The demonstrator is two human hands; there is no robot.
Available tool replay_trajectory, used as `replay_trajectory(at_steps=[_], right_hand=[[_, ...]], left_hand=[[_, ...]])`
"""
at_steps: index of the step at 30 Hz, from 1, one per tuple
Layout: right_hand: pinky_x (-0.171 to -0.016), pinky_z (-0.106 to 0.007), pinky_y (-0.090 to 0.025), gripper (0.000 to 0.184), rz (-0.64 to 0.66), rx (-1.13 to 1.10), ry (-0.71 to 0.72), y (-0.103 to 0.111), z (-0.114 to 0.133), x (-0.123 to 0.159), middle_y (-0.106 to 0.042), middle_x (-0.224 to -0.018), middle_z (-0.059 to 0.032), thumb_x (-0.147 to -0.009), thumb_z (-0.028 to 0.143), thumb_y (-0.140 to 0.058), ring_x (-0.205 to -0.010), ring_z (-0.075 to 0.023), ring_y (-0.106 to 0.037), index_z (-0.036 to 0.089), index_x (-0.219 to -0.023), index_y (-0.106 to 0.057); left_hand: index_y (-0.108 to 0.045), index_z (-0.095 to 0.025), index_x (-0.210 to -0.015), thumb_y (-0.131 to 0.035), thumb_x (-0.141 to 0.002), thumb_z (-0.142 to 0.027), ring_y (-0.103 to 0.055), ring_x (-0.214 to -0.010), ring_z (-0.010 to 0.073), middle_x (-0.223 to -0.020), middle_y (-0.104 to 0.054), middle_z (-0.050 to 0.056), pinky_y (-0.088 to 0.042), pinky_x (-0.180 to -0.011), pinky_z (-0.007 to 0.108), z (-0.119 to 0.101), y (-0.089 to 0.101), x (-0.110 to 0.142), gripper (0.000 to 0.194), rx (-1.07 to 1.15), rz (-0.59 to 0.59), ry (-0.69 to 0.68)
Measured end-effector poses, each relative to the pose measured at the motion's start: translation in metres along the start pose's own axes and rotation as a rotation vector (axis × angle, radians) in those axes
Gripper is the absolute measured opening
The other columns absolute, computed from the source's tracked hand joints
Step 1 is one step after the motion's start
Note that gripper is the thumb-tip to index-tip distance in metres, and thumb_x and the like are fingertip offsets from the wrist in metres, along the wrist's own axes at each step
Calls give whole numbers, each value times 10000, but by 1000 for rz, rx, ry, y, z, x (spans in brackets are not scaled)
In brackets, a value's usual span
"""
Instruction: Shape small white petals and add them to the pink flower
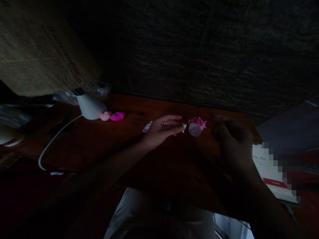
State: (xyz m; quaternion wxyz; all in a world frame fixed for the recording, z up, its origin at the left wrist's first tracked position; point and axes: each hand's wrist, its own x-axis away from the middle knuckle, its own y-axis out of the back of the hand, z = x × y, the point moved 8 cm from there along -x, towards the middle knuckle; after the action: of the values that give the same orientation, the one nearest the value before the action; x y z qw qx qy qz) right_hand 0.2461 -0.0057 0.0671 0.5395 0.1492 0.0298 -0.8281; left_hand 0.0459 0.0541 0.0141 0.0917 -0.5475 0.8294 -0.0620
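Observation:
My left hand [160, 131], wearing a ring, pinches a small white scrap [184, 128] between thumb and fingers. Just right of it on the wooden table [161, 166] lies a frilly pink piece [199, 122], perhaps a paper flower, with a pale round cup-like piece [194, 130] in front of it. My right hand [233, 141] is in shadow with its fingers curled together, apart from the flower; whether they hold anything is too dark to see. Another white piece [147, 127] shows partly behind my left hand.
To the left, a pale pink lump [105, 115] and a magenta lump [117, 116] lie beside a white lamp base [91, 106] with a cable. A printed brown shade [50, 46] hangs above it. A dark textured wall [199, 66] borders the table; a white-and-red box [271, 176] sits right.

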Motion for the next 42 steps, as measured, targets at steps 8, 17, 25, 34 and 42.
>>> replay_trajectory(at_steps=[8,17,25,34,42], right_hand=[[-934,-407,-554,259,479,128,87,-44,-13,12,-794,-1093,-72,-841,396,-773,-1004,-245,-731,229,-1039,-782],[-891,-415,-573,226,446,189,99,-33,-9,3,-802,-1061,-81,-866,385,-717,-966,-262,-747,220,-1002,-790],[-748,-370,-601,231,222,340,114,-5,-18,-21,-822,-969,-109,-822,324,-696,-863,-279,-771,185,-964,-813],[-638,-305,-548,201,283,605,172,-18,-28,-17,-828,-888,-92,-835,256,-688,-742,-255,-776,214,-962,-838],[-715,-313,-567,176,342,609,207,-25,-31,-14,-830,-962,-69,-843,244,-711,-804,-252,-783,245,-966,-836]], left_hand=[[-703,-154,-1155,-800,-787,-241,-750,-939,187,-992,-803,72,-557,-901,315,-9,-8,8,390,-287,56,-233],[-682,-141,-1153,-779,-823,-252,-750,-959,182,-1035,-796,93,-569,-913,321,-12,-12,10,362,-310,59,-285],[-606,-168,-1281,-807,-799,-245,-713,-938,168,-1217,-732,135,-568,-853,321,8,-11,-2,528,-535,33,-271],[-597,-170,-1311,-790,-803,-197,-716,-890,176,-1166,-760,102,-571,-826,320,19,-32,-16,544,-721,133,-199],[-666,-182,-1176,-784,-807,-193,-743,-992,202,-1151,-772,89,-571,-866,315,22,-39,-22,387,-662,130,-268]])
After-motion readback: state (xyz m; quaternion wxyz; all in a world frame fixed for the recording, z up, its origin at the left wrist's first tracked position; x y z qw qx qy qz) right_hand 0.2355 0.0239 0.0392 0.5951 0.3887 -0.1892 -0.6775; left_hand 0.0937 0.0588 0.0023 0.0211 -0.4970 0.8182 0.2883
